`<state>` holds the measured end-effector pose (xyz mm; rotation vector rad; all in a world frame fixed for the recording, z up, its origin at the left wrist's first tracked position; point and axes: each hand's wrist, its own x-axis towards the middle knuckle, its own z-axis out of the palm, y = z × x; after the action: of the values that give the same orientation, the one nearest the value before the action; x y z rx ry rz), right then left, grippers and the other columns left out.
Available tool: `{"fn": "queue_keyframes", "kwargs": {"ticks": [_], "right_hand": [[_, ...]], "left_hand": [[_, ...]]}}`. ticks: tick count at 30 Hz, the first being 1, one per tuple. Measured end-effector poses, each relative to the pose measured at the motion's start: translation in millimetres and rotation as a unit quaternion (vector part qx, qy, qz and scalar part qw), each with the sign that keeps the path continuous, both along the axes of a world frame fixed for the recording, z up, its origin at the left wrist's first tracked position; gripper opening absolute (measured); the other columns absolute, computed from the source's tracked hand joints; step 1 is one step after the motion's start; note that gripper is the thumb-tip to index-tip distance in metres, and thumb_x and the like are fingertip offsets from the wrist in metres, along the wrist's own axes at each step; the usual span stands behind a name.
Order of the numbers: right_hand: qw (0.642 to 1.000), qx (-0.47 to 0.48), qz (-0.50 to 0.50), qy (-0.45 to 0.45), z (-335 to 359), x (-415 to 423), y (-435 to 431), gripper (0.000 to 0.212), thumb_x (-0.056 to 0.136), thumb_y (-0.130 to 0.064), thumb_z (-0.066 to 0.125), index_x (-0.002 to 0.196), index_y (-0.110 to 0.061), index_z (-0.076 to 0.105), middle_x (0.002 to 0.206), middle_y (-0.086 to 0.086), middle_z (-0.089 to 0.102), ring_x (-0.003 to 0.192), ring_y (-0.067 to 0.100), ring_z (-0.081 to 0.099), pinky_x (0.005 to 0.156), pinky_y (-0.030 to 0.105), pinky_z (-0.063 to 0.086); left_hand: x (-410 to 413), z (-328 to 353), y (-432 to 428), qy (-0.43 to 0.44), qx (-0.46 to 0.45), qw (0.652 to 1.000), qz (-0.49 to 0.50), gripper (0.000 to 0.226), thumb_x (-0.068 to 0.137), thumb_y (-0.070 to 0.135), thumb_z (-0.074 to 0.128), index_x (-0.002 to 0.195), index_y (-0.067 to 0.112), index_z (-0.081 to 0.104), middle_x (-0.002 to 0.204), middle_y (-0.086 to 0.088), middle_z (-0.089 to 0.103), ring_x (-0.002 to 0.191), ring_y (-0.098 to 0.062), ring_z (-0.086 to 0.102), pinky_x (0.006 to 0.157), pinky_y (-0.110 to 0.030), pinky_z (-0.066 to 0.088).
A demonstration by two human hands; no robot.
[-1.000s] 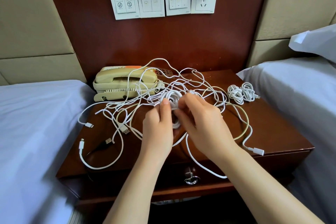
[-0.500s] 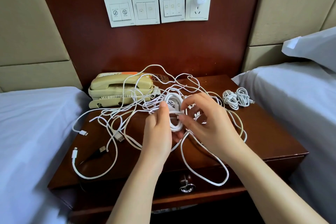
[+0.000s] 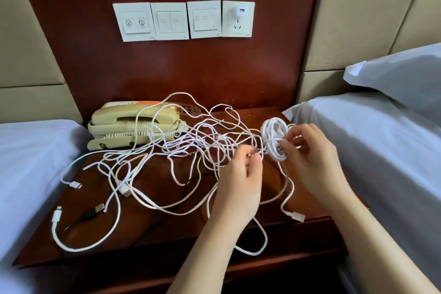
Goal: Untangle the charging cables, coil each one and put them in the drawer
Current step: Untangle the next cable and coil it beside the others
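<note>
A tangle of white charging cables (image 3: 181,148) sprawls over the dark wooden nightstand (image 3: 167,229), with plugs lying loose at the left. My right hand (image 3: 307,157) grips a coiled white cable (image 3: 274,138) held upright at the right of the nightstand. My left hand (image 3: 241,179) sits just left of the coil, its fingertips pinching a strand that leads from the tangle. A black cable (image 3: 88,213) lies at the front left. The drawer front is not visible below the nightstand's edge.
A beige telephone (image 3: 128,124) stands at the back left with cables draped over it. Beds with white sheets flank the nightstand, left (image 3: 31,162) and right (image 3: 372,150). Wall switches and a socket with a white charger (image 3: 239,12) hang above.
Both hands moved right with the coil, from the middle of the nightstand to its right side. My left hand let go of the coil and now pinches a strand. The camera tilted upward.
</note>
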<state>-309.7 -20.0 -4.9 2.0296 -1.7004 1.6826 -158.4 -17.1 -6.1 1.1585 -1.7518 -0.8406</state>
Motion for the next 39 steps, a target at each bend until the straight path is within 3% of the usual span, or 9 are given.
{"fn": "queue_keyframes", "kwargs": {"ticks": [2,5,8,11,14,23,30,34,39], "right_hand": [[0.999,0.010,-0.034,-0.022,-4.7,-21.2,-1.7,0.018,0.084,-0.005,0.067,0.081,-0.017,0.054,0.080,-0.004,0.055,0.072,-0.007,0.056,0.065,0.005,0.040],[0.995,0.034,-0.089,-0.029,-14.8,-48.7,-2.9,0.018,0.083,-0.005,0.068,0.080,-0.016,0.055,0.080,0.002,0.057,0.069,0.001,0.057,0.064,0.004,0.038],[0.991,0.063,-0.121,-0.004,-23.1,-70.8,-3.4,0.018,0.083,-0.008,0.069,0.079,-0.017,0.054,0.081,0.005,0.057,0.067,0.004,0.055,0.064,0.005,0.039],[0.984,0.112,-0.123,0.069,-28.2,-84.7,-6.0,0.014,0.084,-0.013,0.068,0.080,-0.017,0.055,0.085,0.001,0.054,0.068,0.018,0.056,0.070,0.030,0.048],[0.978,0.142,-0.095,0.120,-29.4,-90.1,-10.2,0.009,0.085,-0.014,0.068,0.084,-0.011,0.060,0.086,-0.001,0.054,0.072,0.020,0.056,0.070,0.035,0.048],[0.981,0.152,-0.074,0.098,-28.1,-93.8,-13.6,0.006,0.086,-0.013,0.065,0.088,-0.018,0.066,0.082,-0.005,0.056,0.077,0.017,0.059,0.070,0.032,0.048],[0.981,0.087,-0.119,0.126,-26.6,-71.3,-0.7,0.008,0.088,-0.014,0.063,0.093,-0.014,0.069,0.104,0.000,0.060,0.106,0.021,0.044,0.080,0.030,0.038],[0.984,0.058,-0.053,0.161,-21.0,-37.8,7.7,0.008,0.088,-0.016,0.063,0.093,-0.014,0.069,0.103,-0.001,0.062,0.105,0.020,0.048,0.081,0.034,0.045],[0.974,0.111,0.022,0.194,-14.4,3.2,21.4,0.013,0.091,-0.025,0.055,0.094,-0.019,0.066,0.090,-0.006,0.059,0.081,0.011,0.050,0.068,0.035,0.048]], "left_hand": [[-12.7,-6.5,-1.0,-0.103,-0.053,0.993,-0.015,0.033,0.099,0.032,0.037,0.130,0.026,0.048,0.115,0.017,0.053,0.110,-0.001,0.046,0.100,-0.024,0.034],[-34.7,-17.5,-2.3,-0.261,-0.109,0.959,-0.010,0.061,0.089,0.049,0.013,0.142,0.026,0.035,0.149,0.010,0.035,0.139,-0.009,0.024,0.113,-0.038,0.015],[-52.8,-30.3,0.1,-0.330,-0.114,0.937,0.025,0.070,0.083,0.052,0.013,0.145,0.024,0.031,0.155,-0.001,0.026,0.145,-0.019,0.016,0.114,-0.049,0.011],[-63.0,-32.7,2.2,-0.351,-0.086,0.932,0.031,0.060,0.093,0.048,0.027,0.147,0.023,0.026,0.157,-0.007,0.020,0.146,-0.025,0.011,0.113,-0.051,0.010],[-65.5,-33.2,0.2,-0.394,-0.044,0.918,0.014,0.059,0.099,0.041,0.032,0.151,0.024,0.010,0.160,-0.004,0.005,0.146,-0.021,-0.002,0.115,-0.048,0.001],[-49.8,-32.4,-9.6,-0.393,-0.044,0.918,-0.016,0.053,0.101,0.037,0.030,0.150,0.028,0.012,0.160,0.002,0.005,0.146,-0.017,0.003,0.115,-0.044,0.012],[-26.9,-13.9,-4.3,-0.353,-0.026,0.928,-0.115,0.054,0.100,0.038,0.031,0.150,0.033,0.011,0.159,0.007,0.001,0.145,-0.010,-0.003,0.116,-0.038,0.008],[-8.1,-4.1,3.9,-0.250,-0.038,0.958,-0.135,0.045,0.101,0.030,0.035,0.145,0.028,0.032,0.153,0.011,0.027,0.140,-0.004,0.022,0.111,-0.023,0.021],[28.8,1.5,4.0,-0.227,-0.081,0.967,-0.077,0.032,0.098,0.020,0.041,0.126,0.025,0.057,0.118,0.013,0.058,0.098,-0.003,0.051,0.084,-0.011,0.035]]}}
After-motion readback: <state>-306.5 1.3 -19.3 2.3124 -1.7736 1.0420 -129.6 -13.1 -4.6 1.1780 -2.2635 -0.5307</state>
